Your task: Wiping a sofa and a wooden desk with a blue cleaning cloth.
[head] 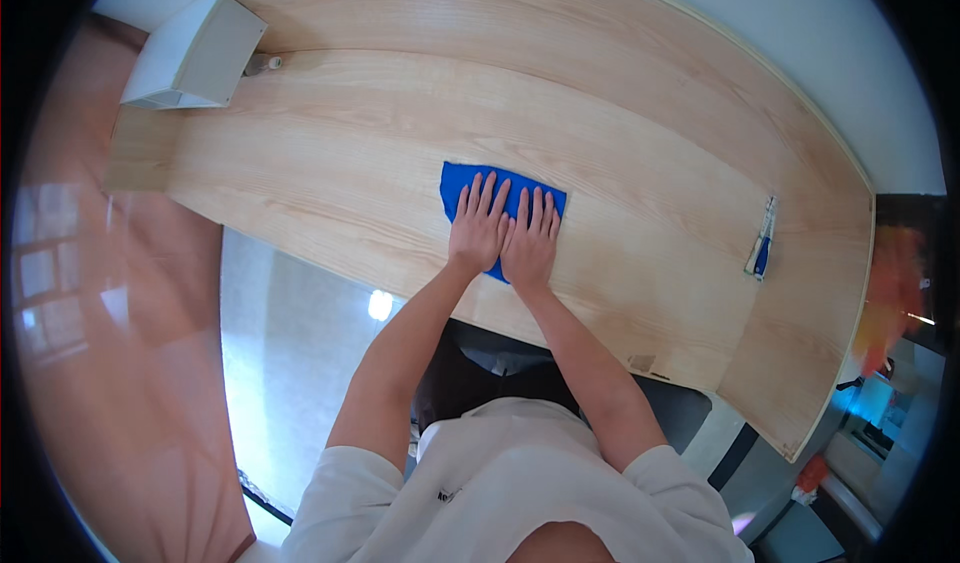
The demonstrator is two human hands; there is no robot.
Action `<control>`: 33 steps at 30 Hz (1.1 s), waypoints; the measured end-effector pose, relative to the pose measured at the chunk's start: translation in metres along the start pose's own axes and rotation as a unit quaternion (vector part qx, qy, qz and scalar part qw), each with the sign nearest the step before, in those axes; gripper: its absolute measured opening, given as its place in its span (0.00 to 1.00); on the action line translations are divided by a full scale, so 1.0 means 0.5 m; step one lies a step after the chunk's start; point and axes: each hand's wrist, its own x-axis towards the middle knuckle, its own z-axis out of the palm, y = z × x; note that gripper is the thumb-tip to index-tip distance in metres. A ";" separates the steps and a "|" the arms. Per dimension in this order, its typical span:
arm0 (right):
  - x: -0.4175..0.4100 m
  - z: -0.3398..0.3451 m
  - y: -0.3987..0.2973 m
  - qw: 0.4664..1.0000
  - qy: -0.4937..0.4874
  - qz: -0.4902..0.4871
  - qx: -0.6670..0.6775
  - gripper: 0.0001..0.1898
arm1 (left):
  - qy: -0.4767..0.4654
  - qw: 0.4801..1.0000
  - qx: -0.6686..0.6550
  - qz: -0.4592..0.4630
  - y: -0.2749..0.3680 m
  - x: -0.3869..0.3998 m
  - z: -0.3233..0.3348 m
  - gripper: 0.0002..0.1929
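A blue cloth (472,178) lies on the light wood-grain desktop (360,135), roughly in the middle and towards its front edge. My left hand (478,225) rests palm down on the cloth's left part, fingers slightly spread and pointing away from me. Beside it, my right hand (532,240) is laid flat on the right part, its thumb close against the left thumb. Neither hand grips the cloth. Its far edge shows beyond my fingertips, and a lower corner sticks out between my wrists. Much of the rest is hidden beneath my palms.
Upright wooden panels (802,323) border the desk's back and right side. At the far left stands a white box-like shelf (217,49) with a small capped bottle (262,64) beside it. A slim blue-and-white item (762,240) lies near the right panel. A dark chair (675,405) is beneath me.
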 end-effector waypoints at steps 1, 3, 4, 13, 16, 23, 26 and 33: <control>0.028 0.002 0.004 1.000 0.006 0.001 0.002 0.28 | -0.002 1.000 -0.003 -0.001 -0.006 0.026 -0.002 0.32; 0.090 0.009 0.021 1.000 -0.003 0.008 -0.006 0.28 | -0.003 1.000 -0.010 -0.001 -0.014 0.089 -0.004 0.32; 0.120 0.010 0.034 1.000 -0.001 0.005 -0.005 0.28 | -0.003 1.000 -0.020 -0.001 -0.015 0.122 -0.006 0.32; 0.336 0.022 0.222 0.995 -0.092 -0.016 0.022 0.27 | -0.115 0.993 -0.034 -0.024 0.036 0.375 0.033 0.32; 0.343 0.021 0.185 0.996 -0.086 0.004 0.037 0.26 | -0.102 0.994 -0.046 -0.003 0.004 0.370 0.033 0.31; 0.344 0.024 0.170 0.995 -0.099 0.012 -0.004 0.25 | -0.072 0.994 -0.088 0.000 -0.006 0.362 0.033 0.31; 0.337 0.011 0.148 0.995 -0.094 0.016 0.008 0.25 | -0.094 0.993 -0.072 0.001 -0.015 0.352 0.005 0.32; 0.344 0.024 0.126 0.996 -0.091 -0.003 0.011 0.24 | -0.057 0.994 -0.088 -0.028 -0.033 0.343 0.012 0.31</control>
